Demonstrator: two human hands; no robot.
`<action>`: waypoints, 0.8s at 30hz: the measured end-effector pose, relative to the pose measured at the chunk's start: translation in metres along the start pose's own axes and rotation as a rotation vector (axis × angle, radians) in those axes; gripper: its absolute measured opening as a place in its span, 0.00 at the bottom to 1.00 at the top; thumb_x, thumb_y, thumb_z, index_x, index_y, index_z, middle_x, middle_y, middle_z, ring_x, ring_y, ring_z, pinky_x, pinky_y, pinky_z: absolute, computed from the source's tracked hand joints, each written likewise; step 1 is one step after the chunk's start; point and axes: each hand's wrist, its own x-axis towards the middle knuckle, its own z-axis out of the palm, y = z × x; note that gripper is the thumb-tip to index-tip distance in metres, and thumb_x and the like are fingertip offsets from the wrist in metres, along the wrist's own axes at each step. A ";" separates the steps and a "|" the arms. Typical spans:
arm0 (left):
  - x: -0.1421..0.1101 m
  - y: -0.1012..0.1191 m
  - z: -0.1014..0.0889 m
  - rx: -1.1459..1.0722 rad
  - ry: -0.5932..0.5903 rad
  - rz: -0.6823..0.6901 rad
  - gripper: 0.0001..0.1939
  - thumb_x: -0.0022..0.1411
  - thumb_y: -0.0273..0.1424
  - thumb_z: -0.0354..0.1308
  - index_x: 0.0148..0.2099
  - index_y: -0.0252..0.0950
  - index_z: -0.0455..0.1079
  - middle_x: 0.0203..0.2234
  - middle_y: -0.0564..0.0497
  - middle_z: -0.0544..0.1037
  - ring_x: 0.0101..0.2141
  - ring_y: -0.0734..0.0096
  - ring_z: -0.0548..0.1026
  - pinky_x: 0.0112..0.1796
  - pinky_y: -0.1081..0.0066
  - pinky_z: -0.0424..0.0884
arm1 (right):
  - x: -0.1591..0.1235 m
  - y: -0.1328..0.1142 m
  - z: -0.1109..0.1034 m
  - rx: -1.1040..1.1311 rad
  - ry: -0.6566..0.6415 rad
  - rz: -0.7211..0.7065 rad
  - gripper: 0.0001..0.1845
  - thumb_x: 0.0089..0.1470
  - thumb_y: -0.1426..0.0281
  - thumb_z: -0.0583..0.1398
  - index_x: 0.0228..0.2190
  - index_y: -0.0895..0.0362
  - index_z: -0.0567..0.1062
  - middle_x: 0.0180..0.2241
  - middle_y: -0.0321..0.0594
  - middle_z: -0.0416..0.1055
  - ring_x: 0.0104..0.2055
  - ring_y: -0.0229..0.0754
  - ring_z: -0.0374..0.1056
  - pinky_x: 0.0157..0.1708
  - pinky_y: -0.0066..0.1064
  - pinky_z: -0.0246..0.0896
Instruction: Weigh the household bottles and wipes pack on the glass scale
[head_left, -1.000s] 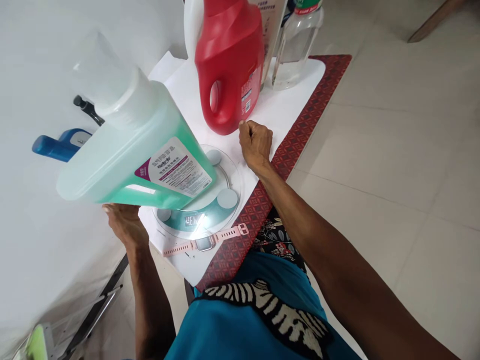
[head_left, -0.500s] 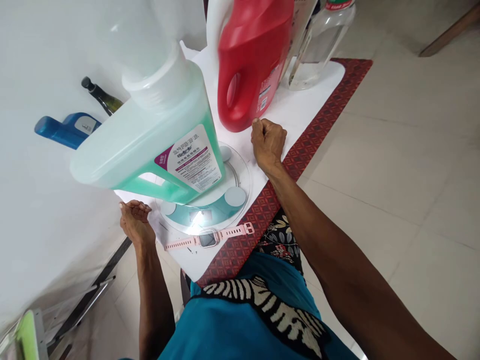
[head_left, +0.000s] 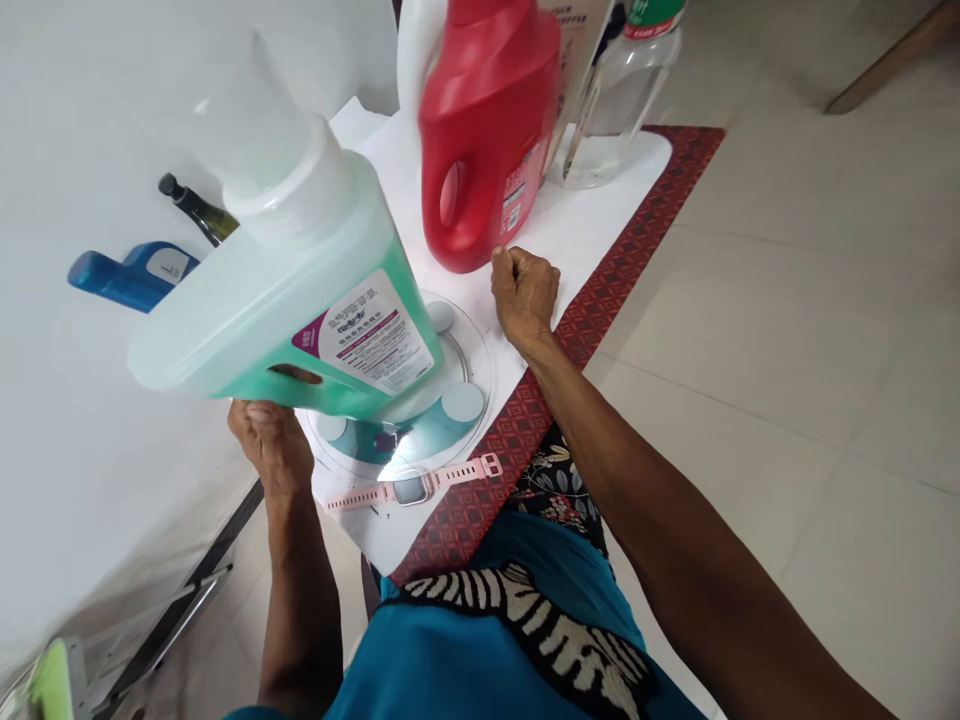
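My left hand (head_left: 270, 440) is closed around the handle of a large jug (head_left: 352, 360) of green liquid, with fingers showing through the handle hole. The jug has a white cap and a printed label, and is over a round glass scale (head_left: 461, 400). Whether its base still touches the glass I cannot tell. In front of the scale lies a pink-strapped smartwatch (head_left: 411, 488). My right hand (head_left: 526, 295) rests as a fist on the white table covering, just in front of a red jug (head_left: 487, 150); nothing shows in it.
Behind the red jug stand a white container (head_left: 412, 60) and a clear bottle (head_left: 619, 120) with a green label. A blue bottle (head_left: 139, 275) and a dark bottle (head_left: 199, 210) are by the wall at left. Red patterned cloth (head_left: 637, 230) borders the table's right edge.
My left hand has gone from half open beside the green jug to gripping its handle. The whole view has shifted slightly. My right fist stays by the red jug.
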 end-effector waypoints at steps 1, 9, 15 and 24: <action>0.002 0.001 0.005 -0.044 -0.006 0.025 0.39 0.57 0.74 0.62 0.29 0.40 0.64 0.25 0.50 0.69 0.29 0.63 0.73 0.33 0.62 0.74 | 0.000 -0.001 0.000 -0.003 -0.001 -0.001 0.26 0.77 0.57 0.51 0.24 0.48 0.64 0.23 0.36 0.65 0.29 0.45 0.62 0.40 0.40 0.58; 0.034 0.004 0.026 -0.249 0.163 -0.091 0.40 0.55 0.55 0.77 0.24 0.39 0.50 0.18 0.60 0.49 0.18 0.79 0.52 0.19 0.72 0.48 | 0.001 -0.014 -0.005 -0.021 -0.021 0.036 0.25 0.74 0.59 0.53 0.23 0.48 0.57 0.21 0.33 0.57 0.27 0.44 0.53 0.35 0.38 0.42; 0.103 0.010 0.039 -0.337 0.305 0.025 0.42 0.48 0.65 0.76 0.26 0.41 0.52 0.19 0.60 0.52 0.20 0.78 0.54 0.19 0.71 0.53 | 0.002 -0.017 -0.005 -0.031 -0.039 0.050 0.23 0.74 0.63 0.54 0.23 0.50 0.64 0.23 0.36 0.66 0.28 0.43 0.57 0.34 0.37 0.41; 0.212 -0.033 0.113 -0.336 0.404 0.039 0.35 0.60 0.56 0.72 0.29 0.43 0.49 0.17 0.64 0.53 0.18 0.81 0.53 0.20 0.70 0.50 | 0.001 -0.022 -0.008 -0.051 -0.081 0.071 0.22 0.75 0.66 0.55 0.26 0.53 0.72 0.25 0.38 0.71 0.28 0.42 0.59 0.34 0.36 0.41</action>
